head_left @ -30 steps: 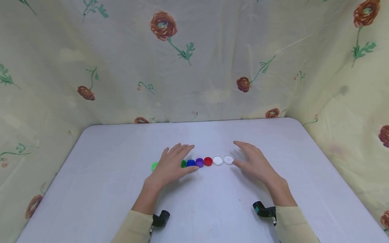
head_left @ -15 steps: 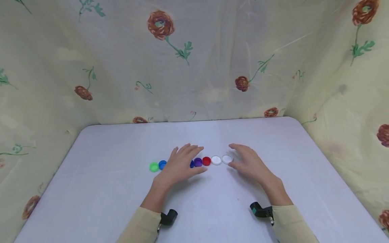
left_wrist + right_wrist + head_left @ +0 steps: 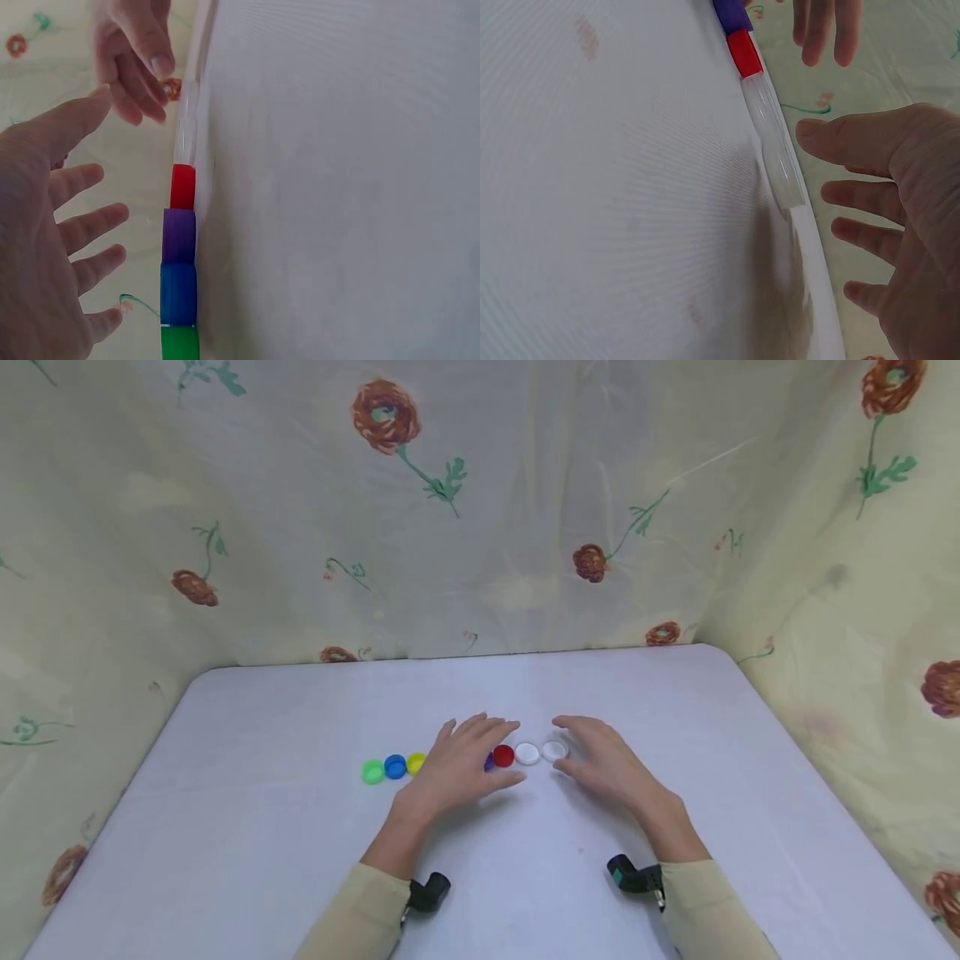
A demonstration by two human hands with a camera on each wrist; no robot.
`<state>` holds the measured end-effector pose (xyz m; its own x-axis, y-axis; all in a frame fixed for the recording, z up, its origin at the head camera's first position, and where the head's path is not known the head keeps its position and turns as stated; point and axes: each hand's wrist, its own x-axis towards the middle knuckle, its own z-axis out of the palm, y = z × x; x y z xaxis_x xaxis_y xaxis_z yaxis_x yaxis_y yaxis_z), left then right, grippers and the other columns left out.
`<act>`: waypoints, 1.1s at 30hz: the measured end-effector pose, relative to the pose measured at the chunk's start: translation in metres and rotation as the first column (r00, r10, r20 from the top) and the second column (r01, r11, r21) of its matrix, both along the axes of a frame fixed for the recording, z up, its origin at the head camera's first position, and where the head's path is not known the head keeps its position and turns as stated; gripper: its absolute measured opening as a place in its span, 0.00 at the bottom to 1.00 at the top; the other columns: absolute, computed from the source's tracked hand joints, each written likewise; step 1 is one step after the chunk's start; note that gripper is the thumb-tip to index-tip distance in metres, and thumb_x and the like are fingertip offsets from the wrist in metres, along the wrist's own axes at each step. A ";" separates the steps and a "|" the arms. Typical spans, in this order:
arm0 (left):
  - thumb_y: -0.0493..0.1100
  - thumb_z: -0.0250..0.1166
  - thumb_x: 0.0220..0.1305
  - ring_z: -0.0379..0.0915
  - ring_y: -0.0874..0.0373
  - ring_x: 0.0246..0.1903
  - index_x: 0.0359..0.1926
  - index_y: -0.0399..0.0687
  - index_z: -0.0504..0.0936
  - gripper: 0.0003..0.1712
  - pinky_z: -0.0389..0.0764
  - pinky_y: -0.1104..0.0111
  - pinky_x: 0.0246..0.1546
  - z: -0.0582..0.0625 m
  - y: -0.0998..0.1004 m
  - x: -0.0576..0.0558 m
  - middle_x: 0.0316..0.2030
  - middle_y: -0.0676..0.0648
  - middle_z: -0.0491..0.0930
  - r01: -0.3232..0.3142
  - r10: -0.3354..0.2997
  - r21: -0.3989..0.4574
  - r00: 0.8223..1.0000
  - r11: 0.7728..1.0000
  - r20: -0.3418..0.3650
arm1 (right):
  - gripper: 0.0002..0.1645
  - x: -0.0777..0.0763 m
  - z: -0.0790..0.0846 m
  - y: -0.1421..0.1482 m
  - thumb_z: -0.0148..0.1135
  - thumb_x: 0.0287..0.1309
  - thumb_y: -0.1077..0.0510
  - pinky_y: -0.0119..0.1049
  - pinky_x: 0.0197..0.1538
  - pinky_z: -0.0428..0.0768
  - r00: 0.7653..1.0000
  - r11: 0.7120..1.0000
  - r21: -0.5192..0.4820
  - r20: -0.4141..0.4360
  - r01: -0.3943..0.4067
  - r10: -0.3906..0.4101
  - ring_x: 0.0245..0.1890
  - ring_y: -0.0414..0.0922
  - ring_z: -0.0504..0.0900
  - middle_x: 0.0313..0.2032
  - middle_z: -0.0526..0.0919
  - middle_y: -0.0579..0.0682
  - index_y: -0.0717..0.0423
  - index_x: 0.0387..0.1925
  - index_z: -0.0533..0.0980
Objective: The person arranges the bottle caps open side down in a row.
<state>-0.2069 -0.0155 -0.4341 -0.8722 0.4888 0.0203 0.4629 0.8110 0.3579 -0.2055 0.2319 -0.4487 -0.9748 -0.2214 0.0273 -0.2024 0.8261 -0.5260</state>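
A row of small round plastic caps runs across the table. From the left in the head view come a light green cap point(image 3: 372, 772), a blue cap point(image 3: 395, 767) and a yellow cap point(image 3: 416, 763). My left hand point(image 3: 453, 767) hovers over the middle of the row with fingers spread, hiding several caps; its wrist view shows a green cap point(image 3: 180, 343) and a dark blue cap point(image 3: 178, 294). Beyond it are a purple cap point(image 3: 488, 762), a red cap point(image 3: 503, 756) and two clear whitish caps point(image 3: 527, 754). My right hand point(image 3: 611, 772), fingers extended, hovers at the right end, holding nothing.
The table point(image 3: 225, 827) has a white cover and rounded far corners. A flowered cloth point(image 3: 495, 510) hangs behind it and on both sides. Each wrist carries a small black camera point(image 3: 430, 892).
My left hand has moved right along the row, uncovering the blue and yellow caps and covering the dark blue one. My right hand has shifted slightly left. The view has turned a little.
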 end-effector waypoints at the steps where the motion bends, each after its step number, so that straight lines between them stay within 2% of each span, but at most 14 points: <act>1: 0.73 0.60 0.60 0.51 0.50 0.77 0.75 0.70 0.60 0.44 0.49 0.39 0.74 0.000 0.001 0.000 0.74 0.53 0.62 -0.002 0.002 -0.002 1.000 1.000 0.002 | 0.36 0.000 0.000 0.000 0.68 0.60 0.51 0.62 0.71 0.63 1.000 1.000 0.002 0.000 -0.001 0.001 0.72 0.57 0.64 0.69 0.70 0.54 0.49 0.69 0.68; 6: 0.71 0.60 0.61 0.54 0.51 0.75 0.74 0.69 0.61 0.43 0.51 0.40 0.74 0.000 0.011 -0.001 0.72 0.53 0.65 -0.023 0.023 -0.018 1.000 1.000 -0.012 | 0.34 -0.004 -0.001 0.002 0.68 0.60 0.54 0.61 0.71 0.65 1.000 1.000 -0.002 -0.010 -0.007 0.007 0.71 0.58 0.66 0.68 0.72 0.55 0.50 0.67 0.70; 13: 0.70 0.58 0.63 0.57 0.49 0.74 0.73 0.67 0.63 0.40 0.53 0.39 0.73 -0.001 0.020 -0.002 0.71 0.52 0.67 -0.016 0.016 -0.031 1.000 0.999 -0.022 | 0.33 -0.008 -0.005 0.007 0.67 0.60 0.55 0.60 0.71 0.64 1.000 1.000 -0.010 -0.007 -0.018 0.018 0.71 0.57 0.67 0.67 0.73 0.54 0.50 0.66 0.71; 22: 0.68 0.59 0.65 0.57 0.50 0.74 0.73 0.64 0.64 0.39 0.54 0.40 0.73 -0.003 0.032 -0.005 0.71 0.52 0.68 -0.007 0.006 -0.041 1.000 0.999 -0.030 | 0.32 -0.011 0.000 0.011 0.68 0.60 0.54 0.58 0.72 0.65 1.000 1.000 0.002 -0.007 -0.030 0.030 0.70 0.56 0.68 0.66 0.75 0.54 0.51 0.65 0.72; 29: 0.66 0.61 0.65 0.67 0.53 0.66 0.71 0.62 0.68 0.36 0.58 0.45 0.72 -0.004 0.039 -0.008 0.62 0.51 0.75 -0.001 -0.001 -0.040 0.997 0.999 -0.071 | 0.30 -0.013 0.000 0.013 0.68 0.59 0.57 0.58 0.71 0.66 0.998 0.998 -0.015 -0.022 -0.055 0.054 0.69 0.58 0.70 0.64 0.76 0.56 0.54 0.63 0.74; 33: 0.66 0.62 0.64 0.68 0.53 0.65 0.70 0.62 0.70 0.36 0.59 0.45 0.72 -0.006 0.043 -0.009 0.61 0.51 0.76 -0.010 0.006 -0.056 0.997 0.998 -0.080 | 0.30 -0.012 -0.004 0.013 0.68 0.59 0.57 0.57 0.71 0.66 0.998 0.998 -0.024 -0.023 -0.057 0.056 0.68 0.57 0.70 0.63 0.77 0.55 0.54 0.63 0.74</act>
<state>-0.2163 0.0275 -0.4400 -0.8728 0.4840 0.0625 0.4813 0.8326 0.2740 -0.2178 0.2451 -0.4528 -0.9599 -0.2748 0.0552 -0.2601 0.7997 -0.5412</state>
